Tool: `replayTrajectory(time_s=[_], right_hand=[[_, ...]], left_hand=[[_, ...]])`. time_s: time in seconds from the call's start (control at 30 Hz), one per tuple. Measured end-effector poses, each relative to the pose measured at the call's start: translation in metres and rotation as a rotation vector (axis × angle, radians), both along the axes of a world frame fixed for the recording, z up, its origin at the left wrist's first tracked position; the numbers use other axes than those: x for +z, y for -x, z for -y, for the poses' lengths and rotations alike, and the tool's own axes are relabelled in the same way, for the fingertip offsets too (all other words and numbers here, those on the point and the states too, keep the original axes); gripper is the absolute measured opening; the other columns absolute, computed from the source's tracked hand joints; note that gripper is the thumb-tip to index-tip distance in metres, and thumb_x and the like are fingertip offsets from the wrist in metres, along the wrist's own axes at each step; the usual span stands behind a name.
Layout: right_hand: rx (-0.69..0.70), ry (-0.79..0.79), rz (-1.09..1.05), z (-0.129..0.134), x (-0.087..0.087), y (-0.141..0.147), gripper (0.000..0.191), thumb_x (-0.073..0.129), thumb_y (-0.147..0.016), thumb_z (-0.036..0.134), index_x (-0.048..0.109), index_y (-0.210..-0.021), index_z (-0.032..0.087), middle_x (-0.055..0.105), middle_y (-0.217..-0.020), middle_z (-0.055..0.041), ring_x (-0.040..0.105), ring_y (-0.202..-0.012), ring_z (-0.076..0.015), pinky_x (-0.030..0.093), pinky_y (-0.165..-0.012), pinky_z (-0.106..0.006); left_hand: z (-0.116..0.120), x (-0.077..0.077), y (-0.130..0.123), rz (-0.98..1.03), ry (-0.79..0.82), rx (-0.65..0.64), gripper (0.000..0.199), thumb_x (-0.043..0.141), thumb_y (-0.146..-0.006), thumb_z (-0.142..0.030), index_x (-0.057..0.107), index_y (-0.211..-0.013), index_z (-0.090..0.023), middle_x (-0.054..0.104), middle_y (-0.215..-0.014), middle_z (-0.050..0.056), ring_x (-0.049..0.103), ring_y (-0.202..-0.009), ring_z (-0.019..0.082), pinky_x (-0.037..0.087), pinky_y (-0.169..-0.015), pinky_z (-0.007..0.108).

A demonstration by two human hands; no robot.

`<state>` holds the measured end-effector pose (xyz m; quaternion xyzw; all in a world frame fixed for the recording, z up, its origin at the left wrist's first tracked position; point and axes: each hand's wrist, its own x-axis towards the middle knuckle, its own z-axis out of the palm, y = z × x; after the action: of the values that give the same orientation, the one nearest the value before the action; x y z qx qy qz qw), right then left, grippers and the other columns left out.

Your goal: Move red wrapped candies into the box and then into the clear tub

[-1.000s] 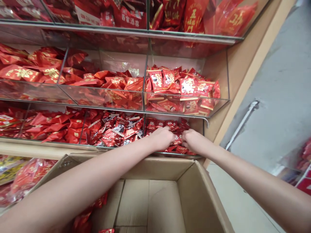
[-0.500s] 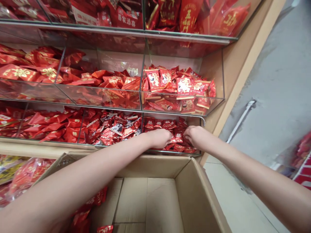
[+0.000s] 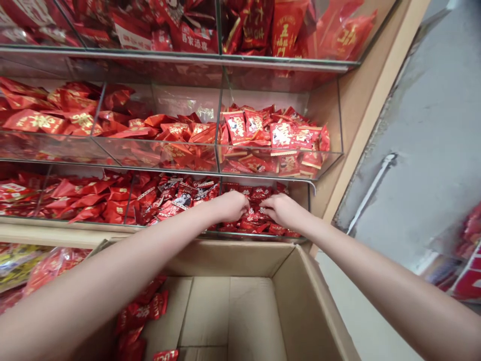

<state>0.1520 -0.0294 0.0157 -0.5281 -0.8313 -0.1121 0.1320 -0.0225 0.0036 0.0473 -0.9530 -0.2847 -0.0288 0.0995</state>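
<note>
Small dark red packets [image 3: 262, 192] fill the bottom right compartment of the shelf. My left hand [image 3: 233, 206] reaches over the left part of these packets, its fingers curled down onto one. Close to its right, my right hand [image 3: 281, 209] has its fingertips pinched at a packet near the compartment's middle. The fingertips of both hands are partly hidden, so what each one grips is too small to make out. Below them stands an open cardboard box [image 3: 233, 258], with several red packets [image 3: 142, 313] at its left side.
Clear-walled shelf compartments [image 3: 158, 153] hold more red packets above and to the left. A wooden side panel [image 3: 340, 185] borders a grey wall [image 3: 424, 150] on the right. Yellow and red bags [image 3: 52, 271] lie at the lower left.
Both hands have shifted left over the packets, my right hand further, so they are closer together. The view has moved slightly, and more packets show in the box.
</note>
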Motion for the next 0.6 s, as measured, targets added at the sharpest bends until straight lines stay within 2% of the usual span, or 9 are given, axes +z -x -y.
replayTrajectory(time_s=[0.07,0.2,0.3,0.37,0.47,0.53,0.6], right_hand=[[0.019,0.076,0.001,-0.003,0.001,0.004,0.025,0.049,-0.079,0.022,0.067,-0.096,0.018,0.068,-0.091,-0.0080,0.059,-0.085,-0.0184,0.038,-0.077,-0.024],[0.032,0.167,0.014,-0.009,-0.001,0.004,0.021,0.052,-0.074,0.015,0.070,-0.086,0.017,0.069,-0.084,-0.0069,0.061,-0.079,-0.0179,0.040,-0.071,-0.023],[0.060,0.159,0.012,-0.009,0.000,-0.002,0.022,0.052,-0.073,0.012,0.070,-0.085,0.016,0.069,-0.085,-0.0063,0.061,-0.081,-0.0169,0.040,-0.074,-0.022],[0.075,0.099,-0.008,0.000,0.004,-0.006,0.022,0.050,-0.074,0.013,0.069,-0.086,0.016,0.068,-0.087,-0.0069,0.060,-0.083,-0.0171,0.040,-0.076,-0.023],[0.080,-0.020,-0.087,0.025,0.010,-0.010,0.022,0.047,-0.079,0.018,0.068,-0.085,0.015,0.067,-0.085,-0.0073,0.059,-0.079,-0.0170,0.041,-0.075,-0.025],[0.090,-0.038,-0.118,0.041,0.011,-0.011,0.024,0.044,-0.081,0.020,0.067,-0.086,0.017,0.065,-0.083,-0.0067,0.058,-0.077,-0.0165,0.042,-0.072,-0.025],[0.099,-0.012,-0.090,0.049,0.008,-0.010,0.024,0.043,-0.082,0.020,0.067,-0.087,0.017,0.064,-0.081,-0.0070,0.058,-0.077,-0.0167,0.042,-0.071,-0.025]], left_hand=[[0.002,-0.003,0.001,-0.031,-0.002,0.003,0.022,0.046,-0.075,-0.014,0.067,-0.075,-0.015,0.068,-0.076,0.007,0.058,-0.064,0.016,0.039,-0.060,0.024],[0.004,-0.007,-0.003,-0.066,-0.007,0.001,0.022,0.046,-0.069,-0.006,0.067,-0.070,-0.014,0.067,-0.069,0.007,0.054,-0.055,0.015,0.036,-0.052,0.024],[0.003,-0.004,-0.002,-0.057,-0.006,-0.028,0.022,0.048,-0.066,-0.004,0.066,-0.069,-0.014,0.065,-0.066,0.006,0.053,-0.056,0.014,0.037,-0.054,0.023],[0.008,0.001,0.006,-0.016,-0.016,-0.053,0.024,0.046,-0.069,-0.005,0.066,-0.078,-0.014,0.065,-0.076,0.006,0.055,-0.066,0.015,0.040,-0.061,0.023],[0.030,0.007,0.030,0.096,-0.076,-0.118,0.028,0.039,-0.079,-0.010,0.062,-0.094,-0.015,0.062,-0.093,0.007,0.054,-0.085,0.016,0.040,-0.076,0.024],[0.052,0.005,0.050,0.144,-0.143,-0.201,0.026,0.038,-0.081,-0.014,0.060,-0.096,-0.016,0.059,-0.086,0.007,0.053,-0.080,0.016,0.041,-0.072,0.026],[0.075,-0.002,0.069,0.092,-0.176,-0.286,0.025,0.039,-0.082,-0.016,0.060,-0.096,-0.016,0.057,-0.078,0.006,0.051,-0.072,0.016,0.041,-0.065,0.026]])
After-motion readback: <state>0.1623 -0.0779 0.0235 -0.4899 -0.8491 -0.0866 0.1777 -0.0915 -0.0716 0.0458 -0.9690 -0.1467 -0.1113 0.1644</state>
